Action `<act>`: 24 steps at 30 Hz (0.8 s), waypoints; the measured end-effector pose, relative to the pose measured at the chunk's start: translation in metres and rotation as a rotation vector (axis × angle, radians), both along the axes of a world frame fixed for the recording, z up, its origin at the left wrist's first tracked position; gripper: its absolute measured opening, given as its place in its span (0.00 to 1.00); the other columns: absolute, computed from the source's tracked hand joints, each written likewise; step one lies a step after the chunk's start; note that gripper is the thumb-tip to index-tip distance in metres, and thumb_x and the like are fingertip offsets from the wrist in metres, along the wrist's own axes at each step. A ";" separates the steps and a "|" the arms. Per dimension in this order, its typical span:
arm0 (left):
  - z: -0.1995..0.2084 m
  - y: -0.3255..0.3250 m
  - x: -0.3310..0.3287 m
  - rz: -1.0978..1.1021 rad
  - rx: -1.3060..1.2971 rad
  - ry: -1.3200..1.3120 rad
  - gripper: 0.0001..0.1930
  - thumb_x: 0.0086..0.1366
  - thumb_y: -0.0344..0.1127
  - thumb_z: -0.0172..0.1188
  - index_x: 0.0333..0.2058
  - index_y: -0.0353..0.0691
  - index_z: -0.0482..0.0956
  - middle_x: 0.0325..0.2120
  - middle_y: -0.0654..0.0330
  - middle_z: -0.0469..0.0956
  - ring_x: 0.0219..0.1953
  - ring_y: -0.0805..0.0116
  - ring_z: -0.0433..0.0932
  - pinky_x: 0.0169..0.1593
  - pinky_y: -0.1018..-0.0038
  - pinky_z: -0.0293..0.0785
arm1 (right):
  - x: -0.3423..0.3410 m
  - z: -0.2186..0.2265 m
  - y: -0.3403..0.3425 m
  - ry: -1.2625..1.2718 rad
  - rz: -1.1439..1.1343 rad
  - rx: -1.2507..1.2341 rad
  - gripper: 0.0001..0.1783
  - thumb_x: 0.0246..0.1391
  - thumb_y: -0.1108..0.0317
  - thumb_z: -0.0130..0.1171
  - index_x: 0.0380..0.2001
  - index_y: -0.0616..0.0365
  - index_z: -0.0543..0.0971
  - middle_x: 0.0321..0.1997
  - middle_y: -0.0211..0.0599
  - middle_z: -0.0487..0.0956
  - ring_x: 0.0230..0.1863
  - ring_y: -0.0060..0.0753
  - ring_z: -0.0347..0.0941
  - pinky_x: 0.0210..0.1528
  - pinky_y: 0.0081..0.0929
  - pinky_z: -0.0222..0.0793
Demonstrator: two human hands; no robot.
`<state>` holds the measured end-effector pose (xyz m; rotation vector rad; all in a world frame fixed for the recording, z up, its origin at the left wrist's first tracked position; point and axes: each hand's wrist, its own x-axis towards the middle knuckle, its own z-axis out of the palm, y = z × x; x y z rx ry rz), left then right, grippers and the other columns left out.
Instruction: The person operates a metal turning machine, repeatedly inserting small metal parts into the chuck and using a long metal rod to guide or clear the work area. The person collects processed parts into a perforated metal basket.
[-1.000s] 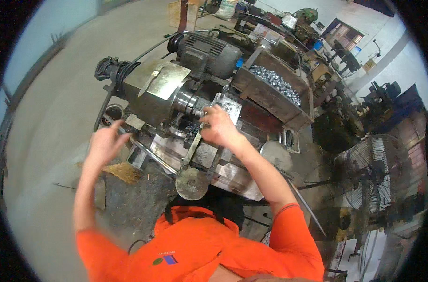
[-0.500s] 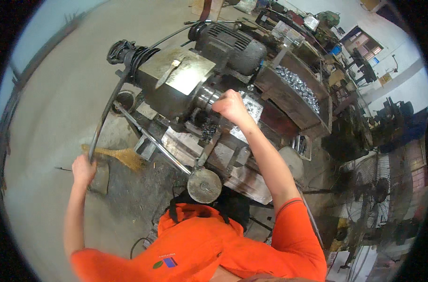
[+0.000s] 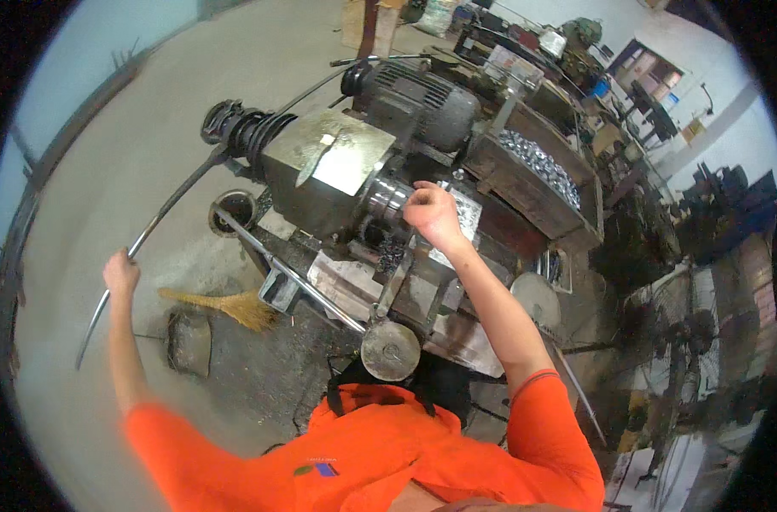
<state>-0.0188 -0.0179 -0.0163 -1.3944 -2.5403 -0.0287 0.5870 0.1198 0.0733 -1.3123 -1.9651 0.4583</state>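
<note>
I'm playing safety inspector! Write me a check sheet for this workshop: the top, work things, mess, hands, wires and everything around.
Surface: shiny metal cover on the machine, a slim object lying on it.
Work things: long lever; bright round spindle.
Clutter: straw broom and scoop on the floor; brown crate of small metal pieces.
Hands: left hand wrapped around the lever; right hand by the spindle, its grip unclear.
Cables: dark coils near the lever's far end; whether they are cable, I cannot tell.
Surroundings: motor beyond the cover, blurred fan at right.
</note>
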 end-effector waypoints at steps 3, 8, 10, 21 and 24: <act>-0.011 0.022 0.081 -0.439 0.715 0.085 0.16 0.55 0.37 0.57 0.42 0.41 0.76 0.34 0.51 0.77 0.37 0.53 0.76 0.42 0.63 0.72 | 0.028 0.012 -0.033 0.020 -0.010 0.122 0.10 0.27 0.67 0.59 0.19 0.57 0.79 0.52 0.49 0.72 0.46 0.49 0.72 0.45 0.29 0.68; -0.146 0.029 0.197 -0.179 -0.014 -0.662 0.28 0.50 0.51 0.61 0.44 0.36 0.73 0.35 0.48 0.77 0.38 0.52 0.76 0.43 0.61 0.71 | 0.110 0.020 -0.098 0.014 -0.115 0.185 0.10 0.27 0.72 0.56 0.22 0.58 0.79 0.50 0.50 0.73 0.49 0.47 0.72 0.48 0.30 0.67; -0.147 0.022 0.256 -0.363 -0.232 -0.454 0.30 0.48 0.54 0.63 0.44 0.38 0.73 0.35 0.50 0.77 0.38 0.55 0.77 0.43 0.61 0.71 | 0.156 0.020 -0.137 0.046 -0.259 -0.009 0.11 0.27 0.73 0.56 0.22 0.58 0.79 0.50 0.49 0.73 0.49 0.46 0.72 0.49 0.29 0.67; -0.122 0.047 0.225 -0.550 -0.357 -0.117 0.14 0.51 0.42 0.61 0.37 0.50 0.78 0.28 0.56 0.79 0.35 0.57 0.78 0.35 0.62 0.74 | 0.366 -0.043 -0.312 -0.548 -0.989 -0.279 0.26 0.30 0.68 0.57 0.41 0.60 0.77 0.49 0.48 0.74 0.50 0.48 0.69 0.52 0.33 0.65; -0.126 0.052 0.194 -0.497 -0.126 -0.407 0.18 0.52 0.45 0.63 0.38 0.42 0.77 0.22 0.52 0.78 0.23 0.60 0.78 0.28 0.66 0.74 | 0.453 -0.095 -0.386 -0.576 -1.160 -0.743 0.29 0.30 0.67 0.59 0.44 0.58 0.74 0.48 0.49 0.74 0.50 0.48 0.69 0.52 0.35 0.66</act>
